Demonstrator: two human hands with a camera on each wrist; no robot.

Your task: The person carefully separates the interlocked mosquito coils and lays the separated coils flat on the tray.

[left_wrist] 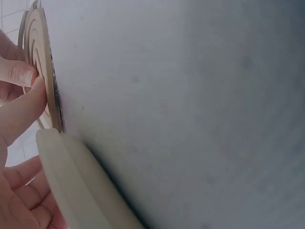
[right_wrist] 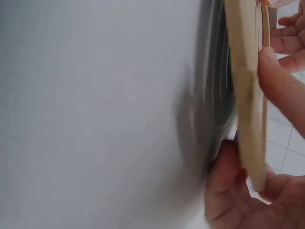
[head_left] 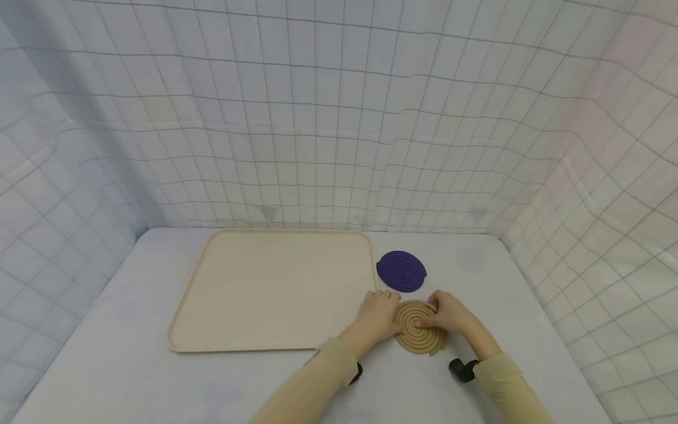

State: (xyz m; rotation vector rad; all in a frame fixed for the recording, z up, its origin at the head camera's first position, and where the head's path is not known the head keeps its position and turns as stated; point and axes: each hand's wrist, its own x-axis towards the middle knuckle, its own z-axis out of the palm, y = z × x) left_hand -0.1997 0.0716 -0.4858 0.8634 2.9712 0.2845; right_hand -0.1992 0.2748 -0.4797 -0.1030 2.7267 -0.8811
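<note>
A tan spiral coaster (head_left: 415,338) lies right of the tray, both hands at it. My right hand (head_left: 450,312) pinches its right side, thumb on the face, a finger under the edge; in the right wrist view the tan coaster (right_wrist: 247,95) stands tilted up over a dark grey ridged surface (right_wrist: 220,76). My left hand (head_left: 377,315) lies between tray and coaster. Its thumb (left_wrist: 28,107) touches the coaster's face (left_wrist: 45,52), and its other fingers rest loosely bent by the tray rim. A purple spiral coaster (head_left: 401,271) lies just behind.
A large cream tray (head_left: 275,288) with a raised rim covers the table's left and middle. White table surface (head_left: 508,312) extends to the right. Grid-patterned white curtains (head_left: 328,118) enclose the back and sides.
</note>
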